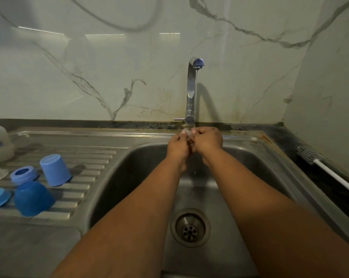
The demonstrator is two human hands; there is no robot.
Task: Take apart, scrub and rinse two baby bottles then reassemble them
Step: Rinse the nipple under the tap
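Both hands meet under the thin stream from the tall chrome tap (191, 91), at twelve o'clock over the stainless-steel sink basin (129, 177): the left hand (177, 146) and right hand (207, 141) pinch between them a small translucent silicone teat (186, 133), which shows only at their fingertips. It lies at neither hand's side but between them, about equally near each. Its long axis and pointing direction cannot be told, as the fingers cover most of it; the next move probably means turning it under the water.
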